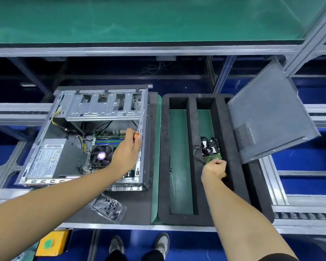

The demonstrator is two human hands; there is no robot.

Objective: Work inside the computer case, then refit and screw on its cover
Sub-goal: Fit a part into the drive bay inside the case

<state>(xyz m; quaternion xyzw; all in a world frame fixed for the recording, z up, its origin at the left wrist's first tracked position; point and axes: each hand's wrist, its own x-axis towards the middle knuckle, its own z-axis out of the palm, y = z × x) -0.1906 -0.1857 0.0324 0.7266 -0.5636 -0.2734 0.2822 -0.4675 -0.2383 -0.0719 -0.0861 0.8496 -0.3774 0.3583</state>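
Note:
An open computer case [51, 140] lies on its side at the left, showing the motherboard, a fan [101, 155] and the power supply. My left hand [127, 150] reaches over the case's right edge and grips a screwdriver with an orange handle [136, 136], its shaft pointing up along the case frame. My right hand [214, 169] grips the near edge of a hard drive with cables [210, 149] in the black foam tray [192, 166]. The grey side cover [267, 113] leans tilted at the tray's far right.
A clear plastic tray of small screws [109, 206] sits in front of the case. A yellow box with a green button [52, 243] is at the bench's near left. Metal rails and a green upper shelf run behind. My shoes show below the bench edge.

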